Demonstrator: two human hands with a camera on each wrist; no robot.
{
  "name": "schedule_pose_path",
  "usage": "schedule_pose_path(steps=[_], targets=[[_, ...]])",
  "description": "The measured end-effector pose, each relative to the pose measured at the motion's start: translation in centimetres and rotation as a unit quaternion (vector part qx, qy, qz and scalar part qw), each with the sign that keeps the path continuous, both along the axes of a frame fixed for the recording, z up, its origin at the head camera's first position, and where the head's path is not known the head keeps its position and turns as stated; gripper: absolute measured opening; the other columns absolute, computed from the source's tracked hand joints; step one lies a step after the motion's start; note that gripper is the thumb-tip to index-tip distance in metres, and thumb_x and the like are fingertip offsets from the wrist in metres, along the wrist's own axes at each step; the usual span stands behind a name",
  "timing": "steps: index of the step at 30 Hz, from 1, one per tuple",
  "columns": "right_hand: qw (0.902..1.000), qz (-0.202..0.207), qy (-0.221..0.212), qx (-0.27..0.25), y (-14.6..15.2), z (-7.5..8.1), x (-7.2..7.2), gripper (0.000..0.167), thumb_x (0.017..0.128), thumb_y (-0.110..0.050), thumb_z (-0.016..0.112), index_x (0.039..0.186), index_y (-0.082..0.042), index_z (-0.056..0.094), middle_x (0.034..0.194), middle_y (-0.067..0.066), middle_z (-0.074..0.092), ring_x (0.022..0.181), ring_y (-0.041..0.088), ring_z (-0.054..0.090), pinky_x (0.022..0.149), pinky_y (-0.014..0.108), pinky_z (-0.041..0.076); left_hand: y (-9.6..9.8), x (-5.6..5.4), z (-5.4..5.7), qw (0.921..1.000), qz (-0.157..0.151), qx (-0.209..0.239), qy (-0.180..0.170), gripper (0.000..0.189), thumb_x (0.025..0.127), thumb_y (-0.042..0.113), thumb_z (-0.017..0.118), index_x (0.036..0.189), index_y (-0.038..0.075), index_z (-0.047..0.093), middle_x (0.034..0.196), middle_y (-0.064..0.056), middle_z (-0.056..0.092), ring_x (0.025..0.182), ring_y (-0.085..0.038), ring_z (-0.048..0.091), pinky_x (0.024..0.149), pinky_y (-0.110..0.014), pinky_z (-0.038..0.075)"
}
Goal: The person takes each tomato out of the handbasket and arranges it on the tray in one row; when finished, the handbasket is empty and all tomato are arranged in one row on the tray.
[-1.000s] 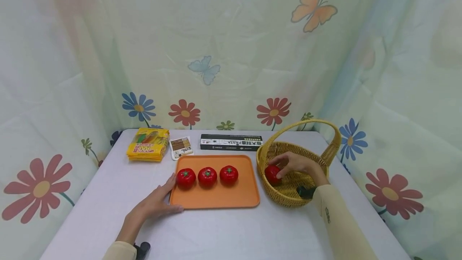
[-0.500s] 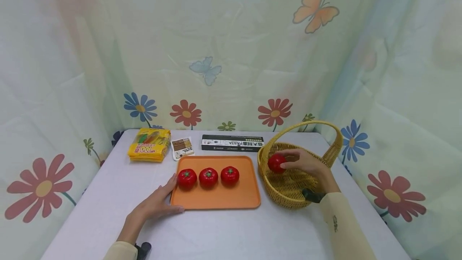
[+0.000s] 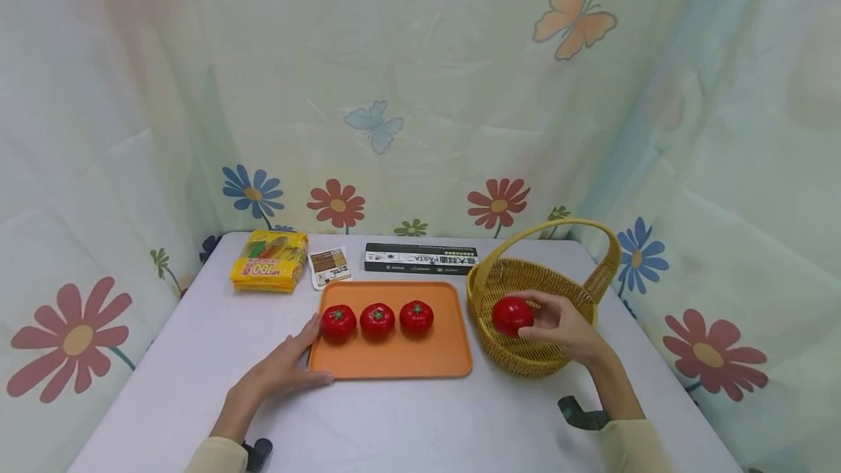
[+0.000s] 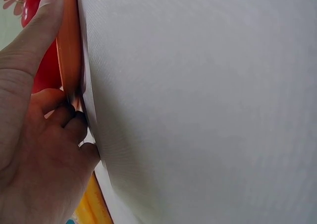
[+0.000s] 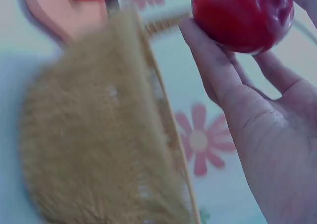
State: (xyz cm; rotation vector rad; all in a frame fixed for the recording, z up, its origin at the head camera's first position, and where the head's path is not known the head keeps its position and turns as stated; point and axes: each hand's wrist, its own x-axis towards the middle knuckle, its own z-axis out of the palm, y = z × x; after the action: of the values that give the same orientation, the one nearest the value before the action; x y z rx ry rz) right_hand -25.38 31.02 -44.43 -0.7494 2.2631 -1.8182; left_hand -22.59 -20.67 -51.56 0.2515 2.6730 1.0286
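Note:
My right hand (image 3: 558, 323) holds a shiny red tomato (image 3: 512, 316) between thumb and fingers, over the woven basket (image 3: 525, 366) with a tall handle. In the right wrist view the tomato (image 5: 242, 16) is up above the basket's rim, and the blurred basket wall (image 5: 99, 130) fills the left side. At the orange tray (image 3: 394, 365), my left hand (image 3: 279, 371) grips the near left corner, thumb along the front edge and fingers at the left side. Three red tomatoes with green tops, the middle one (image 3: 377, 322) among them, sit in a row on the tray.
Behind the tray lies a black and white pasta box (image 3: 420, 259). A yellow packet (image 3: 271, 263) and a small brown and white card-like packet (image 3: 330, 268) are at the back left. Floral cloth (image 3: 420, 93) hangs around the white table (image 3: 407, 429) at the back and sides.
My right hand has lifted the tomato from inside the basket and drawn it up and nearer. The left hand and the tray's tomatoes stay in place.

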Motion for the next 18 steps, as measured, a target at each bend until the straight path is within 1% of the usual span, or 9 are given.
schedule_pose_path(steps=[1,3,5,7,9,11,14,16,18], targets=[[1.0000,0.006,-0.003,-0.002,-0.7,-0.2,0.5,0.055,0.095,0.004,0.077,0.144,0.010,0.053,0.135,-0.002,0.067,0.121,0.012,0.068,0.096,0.031,0.063,0.0,0.0,0.0,1.0000,0.001,0.000,-0.001,0.122,0.081,0.050,0.093,0.173,0.012,0.022,0.179,-0.014,0.020,0.162,-0.049,0.019,0.129,-0.071,0.015],[0.9999,0.005,-0.015,0.007,-2.3,-0.7,1.3,0.055,0.092,0.001,0.081,0.140,0.007,0.054,0.134,0.006,0.066,0.121,0.016,0.068,0.096,0.031,0.063,0.1,0.1,0.1,1.0000,0.001,-0.001,-0.002,0.123,0.081,0.051,0.093,0.173,0.012,0.022,0.179,-0.014,0.021,0.162,-0.052,0.018,0.128,-0.072,0.016],[0.9993,-0.002,-0.028,0.024,-4.0,-1.1,1.9,0.057,0.090,-0.003,0.085,0.137,0.003,0.053,0.135,0.013,0.064,0.125,0.022,0.066,0.097,0.033,0.063,0.1,0.1,0.0,1.0000,0.003,0.000,-0.002,0.123,0.081,0.051,0.093,0.173,0.012,0.022,0.179,-0.014,0.021,0.161,-0.053,0.018,0.128,-0.073,0.016],[0.9983,-0.021,-0.031,0.046,-5.5,-1.4,2.3,0.060,0.089,-0.006,0.088,0.135,-0.001,0.052,0.135,0.018,0.062,0.127,0.029,0.064,0.097,0.033,0.063,0.1,0.1,0.0,1.0000,0.003,0.003,-0.002,0.123,0.081,0.051,0.093,0.173,0.012,0.022,0.179,-0.015,0.021,0.161,-0.052,0.018,0.128,-0.072,0.015],[0.9969,-0.040,-0.021,0.065,-6.9,-1.5,2.7,0.064,0.087,-0.008,0.090,0.138,-0.004,0.053,0.138,0.020,0.061,0.129,0.037,0.063,0.098,0.035,0.064,0.1,0.2,0.0,1.0000,0.002,0.005,-0.001,0.122,0.081,0.051,0.093,0.173,0.012,0.023,0.179,-0.014,0.021,0.162,-0.052,0.018,0.128,-0.072,0.015],[0.9955,-0.052,-0.001,0.079,-8.1,-1.6,3.0,0.067,0.087,-0.008,0.090,0.144,-0.005,0.054,0.143,0.022,0.059,0.133,0.045,0.060,0.100,0.038,0.063,0.1,0.2,0.0,1.0000,0.000,0.006,0.001,0.122,0.081,0.051,0.093,0.173,0.012,0.023,0.179,-0.015,0.021,0.162,-0.052,0.018,0.128,-0.072,0.015],[0.9940,-0.064,0.022,0.086,-9.7,-2.1,3.2,0.068,0.089,-0.006,0.088,0.149,-0.005,0.056,0.148,0.022,0.059,0.136,0.047,0.058,0.102,0.039,0.062,0.2,0.2,0.0,1.0000,0.002,0.004,0.003,0.122,0.081,0.052,0.093,0.173,0.012,0.022,0.179,-0.015,0.021,0.161,-0.053,0.019,0.128,-0.072,0.015],[0.9943,-0.066,0.019,0.082,-10.6,-2.9,3.2,0.064,0.091,-0.007,0.085,0.149,-0.002,0.057,0.149,0.021,0.060,0.137,0.045,0.057,0.104,0.039,0.061,0.2,0.2,0.0,1.0000,0.005,0.002,0.002,0.123,0.081,0.051,0.093,0.173,0.013,0.022,0.179,-0.015,0.021,0.161,-0.052,0.019,0.128,-0.072,0.016],[0.9936,-0.086,0.010,0.073,-11.5,-3.7,3.3,0.057,0.094,-0.010,0.083,0.145,-0.002,0.059,0.146,0.019,0.062,0.135,0.041,0.057,0.104,0.038,0.061,0.2,0.1,0.0,1.0000,0.004,0.001,0.002,0.123,0.080,0.051,0.093,0.173,0.013,0.022,0.179,-0.014,0.022,0.162,-0.052,0.019,0.129,-0.071,0.015]])
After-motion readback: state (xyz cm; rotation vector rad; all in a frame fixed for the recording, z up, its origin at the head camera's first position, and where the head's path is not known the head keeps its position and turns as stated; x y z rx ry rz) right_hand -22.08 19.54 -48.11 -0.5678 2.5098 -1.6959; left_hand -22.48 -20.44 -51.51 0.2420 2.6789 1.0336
